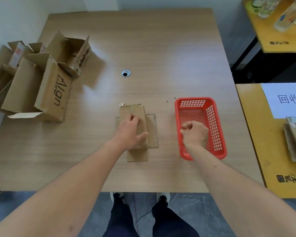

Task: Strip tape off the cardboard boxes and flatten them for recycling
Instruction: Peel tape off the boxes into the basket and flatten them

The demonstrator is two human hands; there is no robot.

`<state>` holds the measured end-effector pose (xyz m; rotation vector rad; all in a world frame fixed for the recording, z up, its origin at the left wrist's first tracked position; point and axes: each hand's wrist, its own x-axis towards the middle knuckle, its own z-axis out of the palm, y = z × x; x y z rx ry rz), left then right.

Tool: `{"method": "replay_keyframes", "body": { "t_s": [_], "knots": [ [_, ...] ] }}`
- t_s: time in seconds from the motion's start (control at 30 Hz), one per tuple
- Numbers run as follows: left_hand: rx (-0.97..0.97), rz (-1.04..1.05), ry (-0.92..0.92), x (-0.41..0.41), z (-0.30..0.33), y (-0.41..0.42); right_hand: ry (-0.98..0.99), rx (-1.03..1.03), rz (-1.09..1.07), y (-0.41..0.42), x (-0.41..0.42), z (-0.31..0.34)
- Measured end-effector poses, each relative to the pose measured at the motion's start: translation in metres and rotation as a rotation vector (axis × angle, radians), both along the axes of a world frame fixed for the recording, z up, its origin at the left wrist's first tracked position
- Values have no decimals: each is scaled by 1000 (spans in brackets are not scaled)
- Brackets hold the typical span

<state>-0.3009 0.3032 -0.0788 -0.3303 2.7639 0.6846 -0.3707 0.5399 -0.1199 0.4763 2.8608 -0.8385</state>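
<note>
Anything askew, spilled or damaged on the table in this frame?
Little stands out: a few dark specks lie on the table just left of the red basket, probably scraps. The opened boxes at left lean in a loose heap.

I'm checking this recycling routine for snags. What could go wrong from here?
The tape in the right hand may cling to the fingers instead of dropping into the basket. The small box still shows tape at its far edge, which could be missed. The open boxes overhang the table's left edge and might slide off.
</note>
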Motion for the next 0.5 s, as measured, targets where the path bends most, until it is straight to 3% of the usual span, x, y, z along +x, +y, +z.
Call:
{"method": "replay_keyframes", "body": {
  "t_s": [0.13, 0.27, 0.5],
  "knots": [
    [-178, 122, -104, -9, -5, 13, 77, 15, 111, -5, 0, 6],
    [-211, 37, -128, -11, -4, 11, 169, -161, 329, -30, -2, 8],
    [-106, -31, -119, 17, -9, -36, -92, -451, 412, -94, 8, 6]
  ]
}}
